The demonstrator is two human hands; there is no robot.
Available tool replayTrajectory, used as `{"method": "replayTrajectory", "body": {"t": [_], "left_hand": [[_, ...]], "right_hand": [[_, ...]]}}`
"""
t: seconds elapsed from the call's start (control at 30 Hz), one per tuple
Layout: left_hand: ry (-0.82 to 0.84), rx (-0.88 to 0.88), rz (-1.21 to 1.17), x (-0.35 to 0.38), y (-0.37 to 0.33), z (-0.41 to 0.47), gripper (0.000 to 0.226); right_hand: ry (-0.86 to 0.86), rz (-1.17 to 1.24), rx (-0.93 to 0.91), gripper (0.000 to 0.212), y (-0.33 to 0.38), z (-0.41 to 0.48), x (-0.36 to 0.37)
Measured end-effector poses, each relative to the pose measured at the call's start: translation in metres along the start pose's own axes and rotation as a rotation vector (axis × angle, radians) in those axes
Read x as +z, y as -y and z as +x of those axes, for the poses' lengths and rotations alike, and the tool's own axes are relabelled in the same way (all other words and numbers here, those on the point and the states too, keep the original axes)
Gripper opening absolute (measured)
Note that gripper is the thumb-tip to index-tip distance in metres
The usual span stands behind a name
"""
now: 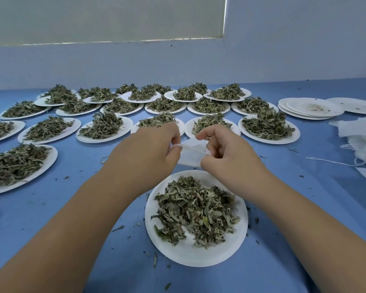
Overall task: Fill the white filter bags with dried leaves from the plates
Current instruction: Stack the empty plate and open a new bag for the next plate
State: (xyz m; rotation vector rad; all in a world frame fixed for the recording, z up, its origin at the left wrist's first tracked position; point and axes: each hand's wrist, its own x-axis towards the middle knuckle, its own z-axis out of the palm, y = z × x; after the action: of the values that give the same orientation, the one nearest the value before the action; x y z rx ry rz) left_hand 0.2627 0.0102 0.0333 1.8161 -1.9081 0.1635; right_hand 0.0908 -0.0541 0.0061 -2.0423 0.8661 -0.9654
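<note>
A white filter bag (190, 154) hangs between my two hands above the blue table. My left hand (148, 153) pinches its left edge and my right hand (226, 157) pinches its right edge, fingers curled. Just below them stands a white paper plate (190, 255) heaped with dried green leaves (195, 216). What the bag holds cannot be seen.
Several more plates of dried leaves (106, 126) cover the table from the left edge to the back. A stack of emptied plates (309, 107) sits at the far right, and a pile of white filter bags (361, 142) with strings lies at the right edge. Loose leaf crumbs dot the cloth.
</note>
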Motion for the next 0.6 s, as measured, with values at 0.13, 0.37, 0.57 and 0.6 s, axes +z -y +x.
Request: {"method": "replayTrajectory", "body": {"t": [0.13, 0.37, 0.57, 0.6], "left_hand": [[0.037, 0.023, -0.249, -0.008, 0.008, -0.002, 0.006], [-0.060, -0.051, -0.447, -0.019, 0.013, -0.005, 0.012], [-0.057, -0.062, -0.214, -0.027, 0.018, -0.006, 0.012], [-0.040, -0.065, -0.176, -0.029, 0.019, -0.007, 0.012]], "right_hand": [[0.008, -0.006, 0.032, 0.033, 0.000, 0.000, -0.003], [0.053, -0.096, 0.026, 0.028, 0.010, -0.005, -0.008], [0.236, -0.268, 0.005, 0.038, 0.026, -0.021, -0.017], [0.286, -0.311, 0.001, 0.040, 0.027, -0.024, -0.017]]}}
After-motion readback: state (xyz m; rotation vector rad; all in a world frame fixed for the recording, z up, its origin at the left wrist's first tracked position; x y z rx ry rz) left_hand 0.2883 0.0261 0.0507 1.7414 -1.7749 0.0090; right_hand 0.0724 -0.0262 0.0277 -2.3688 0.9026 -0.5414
